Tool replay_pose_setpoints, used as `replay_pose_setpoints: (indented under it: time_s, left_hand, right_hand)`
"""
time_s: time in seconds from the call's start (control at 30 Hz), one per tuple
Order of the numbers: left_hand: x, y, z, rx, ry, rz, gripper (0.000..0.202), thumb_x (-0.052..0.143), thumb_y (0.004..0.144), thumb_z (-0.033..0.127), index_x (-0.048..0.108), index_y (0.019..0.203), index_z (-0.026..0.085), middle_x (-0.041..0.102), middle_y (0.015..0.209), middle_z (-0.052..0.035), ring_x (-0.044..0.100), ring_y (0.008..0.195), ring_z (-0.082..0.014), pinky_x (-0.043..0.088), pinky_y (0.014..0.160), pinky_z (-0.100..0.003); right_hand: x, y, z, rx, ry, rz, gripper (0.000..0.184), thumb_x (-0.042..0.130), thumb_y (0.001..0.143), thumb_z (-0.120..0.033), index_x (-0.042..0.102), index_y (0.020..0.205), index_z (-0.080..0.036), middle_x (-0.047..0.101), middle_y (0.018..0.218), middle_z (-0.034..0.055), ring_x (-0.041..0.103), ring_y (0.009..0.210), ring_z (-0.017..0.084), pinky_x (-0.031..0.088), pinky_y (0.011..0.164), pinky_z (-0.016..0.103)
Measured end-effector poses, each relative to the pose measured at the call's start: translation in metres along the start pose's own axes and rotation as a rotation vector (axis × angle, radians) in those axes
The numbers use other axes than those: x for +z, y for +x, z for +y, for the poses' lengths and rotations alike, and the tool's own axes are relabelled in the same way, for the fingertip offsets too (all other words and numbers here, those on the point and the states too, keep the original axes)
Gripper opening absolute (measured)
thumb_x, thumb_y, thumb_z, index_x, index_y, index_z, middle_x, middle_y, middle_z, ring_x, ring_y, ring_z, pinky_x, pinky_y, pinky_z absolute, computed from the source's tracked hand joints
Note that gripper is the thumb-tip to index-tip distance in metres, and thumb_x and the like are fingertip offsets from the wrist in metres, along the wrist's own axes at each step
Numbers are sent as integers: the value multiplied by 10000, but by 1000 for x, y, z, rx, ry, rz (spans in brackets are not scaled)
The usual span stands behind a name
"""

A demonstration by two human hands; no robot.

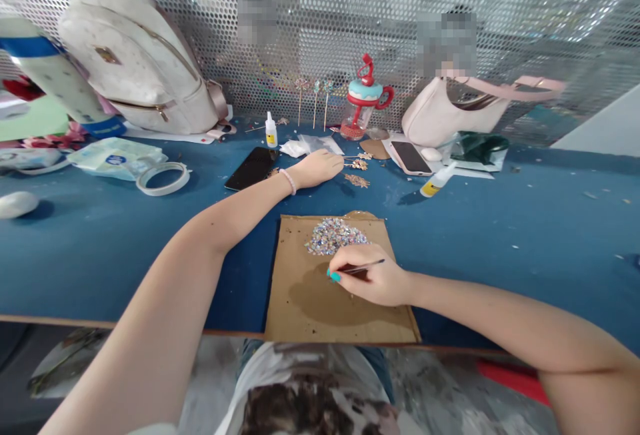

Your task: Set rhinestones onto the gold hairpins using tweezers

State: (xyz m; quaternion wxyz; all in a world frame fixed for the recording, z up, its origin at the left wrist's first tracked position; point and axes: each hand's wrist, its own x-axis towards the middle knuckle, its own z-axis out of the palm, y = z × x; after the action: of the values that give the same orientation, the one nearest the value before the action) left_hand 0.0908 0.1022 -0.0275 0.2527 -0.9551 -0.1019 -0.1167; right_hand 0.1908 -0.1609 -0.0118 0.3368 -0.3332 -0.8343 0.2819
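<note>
1. Blue table [500,235], perforated screen behind.
2. Right hand [373,279] pinching thin tool [367,265], beside rhinestone pile [334,235] on cardboard [310,308].
3. Left hand [320,168] stretched far, fingers loosely together, near ornaments [357,180] (partly decorated); pile largely unused.

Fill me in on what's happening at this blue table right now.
A person sits at the blue table doing small craft work. The right hand holds a thin pick tool beside a pile of rhinestones on a brown cardboard sheet. The left hand is stretched forward, resting on the table next to small gold ornaments and a black phone. Glue bottles, a tape roll, bags and a drink bottle sit further back.
</note>
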Motion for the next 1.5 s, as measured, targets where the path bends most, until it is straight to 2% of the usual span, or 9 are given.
replay_pose_setpoints:
  time_s: [0.53,0.83,0.93,1.0,1.1,1.17,1.23,1.33,1.5]
  left_hand:
    - [-6,-2,-1,28,-97,46,319,573,928,312,561,1197,139,581,1215,-99,595,1069,-227,521,902,-443]
    - [-15,-4,0,-77,-365,100,299,578,925,313,580,1167,136,594,1196,-94,593,1075,-228,510,919,-453]
    - [-34,0,-2,-187,-537,194,239,562,934,294,597,1101,127,620,1120,-81,605,1040,-215,507,918,-448]
    - [-54,6,1,-298,-674,296,178,448,973,193,562,1073,99,628,1071,-107,606,1033,-210,484,943,-450]
    - [-94,13,15,-435,-945,438,243,222,998,102,365,1194,88,616,1057,-137,641,866,-127,531,840,-342]
    - [-122,9,32,-446,-1159,460,196,181,1012,141,293,1172,125,614,1051,-127,650,775,-90,557,736,-271]
    - [-146,-4,52,-438,-1368,429,108,218,1021,192,302,1087,173,622,1037,-104,654,726,-74,558,667,-227]
    - [-169,-38,81,-421,-1663,300,54,338,1006,225,349,960,198,648,900,-42,655,640,-65,553,597,-187]
    - [-176,-99,120,-430,-2064,12,175,456,978,346,413,923,186,648,776,0,671,569,-83,554,533,-181]
  right_hand:
    - [0,1,-1,4,-8,3,226,526,938,-309,611,842,-123,626,709,2,556,584,69,462,540,200]
    - [-1,-1,-1,-17,-7,12,225,525,944,-318,606,856,-127,617,717,-12,557,588,68,475,544,201]
    - [-2,-2,-2,-30,-18,33,241,512,953,-335,605,883,-124,624,745,-4,580,620,75,497,568,211]
    - [-4,-2,-3,-47,-36,54,244,507,957,-342,605,910,-124,634,783,4,602,660,85,520,600,227]
    - [-8,0,-2,-81,-80,102,236,523,951,-343,610,932,-124,651,821,13,627,709,97,542,639,246]
    - [-12,1,-3,-101,-113,160,206,550,938,-322,615,925,-127,665,813,15,636,702,95,541,633,233]
    - [-18,1,-8,-120,-145,232,147,576,922,-283,619,922,-142,681,802,24,645,688,93,534,620,210]
    - [-28,-1,-22,-175,-178,312,76,613,889,-226,624,950,-181,701,824,37,668,726,110,538,650,209]
    - [-41,-4,-47,-309,-157,335,170,633,865,-188,612,1027,-235,689,867,32,675,814,129,563,728,245]
